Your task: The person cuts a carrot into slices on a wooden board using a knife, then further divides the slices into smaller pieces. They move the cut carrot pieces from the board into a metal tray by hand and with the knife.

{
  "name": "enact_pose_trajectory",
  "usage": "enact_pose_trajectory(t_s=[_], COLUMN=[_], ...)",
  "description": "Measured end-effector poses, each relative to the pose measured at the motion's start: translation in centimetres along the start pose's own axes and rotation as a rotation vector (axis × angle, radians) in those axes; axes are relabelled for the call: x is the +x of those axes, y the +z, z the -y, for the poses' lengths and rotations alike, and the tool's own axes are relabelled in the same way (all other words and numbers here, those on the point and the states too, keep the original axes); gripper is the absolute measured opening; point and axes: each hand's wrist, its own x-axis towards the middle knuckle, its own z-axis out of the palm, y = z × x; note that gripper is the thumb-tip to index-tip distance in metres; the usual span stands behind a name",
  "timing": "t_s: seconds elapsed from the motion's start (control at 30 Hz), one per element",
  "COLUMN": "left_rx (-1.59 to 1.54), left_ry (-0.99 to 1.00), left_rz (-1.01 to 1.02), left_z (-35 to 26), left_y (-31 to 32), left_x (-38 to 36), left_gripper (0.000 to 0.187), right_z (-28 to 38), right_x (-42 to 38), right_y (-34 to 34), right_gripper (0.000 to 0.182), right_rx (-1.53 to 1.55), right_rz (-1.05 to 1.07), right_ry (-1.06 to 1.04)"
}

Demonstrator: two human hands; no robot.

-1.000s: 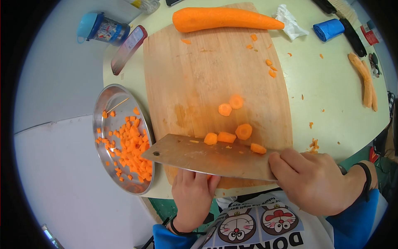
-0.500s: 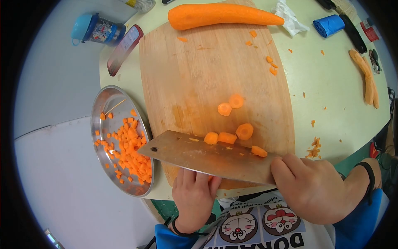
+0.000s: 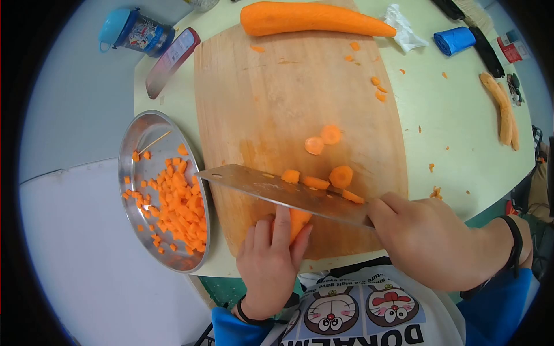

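Note:
My right hand (image 3: 430, 239) is closed around the end of a cleaver (image 3: 283, 193), whose wide blade slants across the lower part of a wooden cutting board (image 3: 288, 98). Under the blade's near edge, a piece of carrot (image 3: 298, 221) lies on the board. My left hand (image 3: 270, 262) holds that piece, with its fingertips close against the blade. Several carrot slices (image 3: 341, 176) rest along the blade's far side, some apparently on the steel. Two thinner round slices (image 3: 330, 134) lie farther up the board.
A metal tray (image 3: 124, 167) of diced carrot (image 3: 182, 202) stands left of the board. One large peeled carrot (image 3: 311, 19) lies across the far end. Around the table are a phone (image 3: 171, 63), a blue-lidded bottle (image 3: 138, 34), a tissue (image 3: 405, 30), a blue roll (image 3: 454, 41) and peeled strips (image 3: 501, 112).
The cleaver has shifted slightly away from my body and tilted, so more of the carrot piece shows. My left fingers have moved up the board with it. The view has shifted a little.

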Motion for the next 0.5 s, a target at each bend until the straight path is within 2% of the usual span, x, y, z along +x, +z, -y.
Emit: enact_pose_trajectory(t_s=[0.13, 0.27, 0.43, 0.5], left_rx=[0.031, 0.04, -0.011, -0.036], left_ry=[0.013, 0.018, -0.009, -0.027], left_rz=[-0.029, -0.082, -0.109, -0.113], left_z=[-0.1, -0.2, -0.4, -0.5], left_y=[-0.1, 0.2, 0.1, 0.0], left_x=[-0.4, -0.6, -0.2, -0.4], left_gripper=[0.047, 0.045, 0.043, 0.042], right_z=[-0.6, -1.0, 0.2, 0.9], right_x=[0.8, 1.4, 0.4, -0.8], right_y=[1.0, 0.8, -2.2, -2.5], right_gripper=[0.016, 0.007, 0.015, 0.013], right_rx=[0.057, 0.026, 0.033, 0.067], right_rz=[-0.084, -0.037, -0.011, -0.241], right_ry=[-0.108, -0.036, 0.077, 0.01])
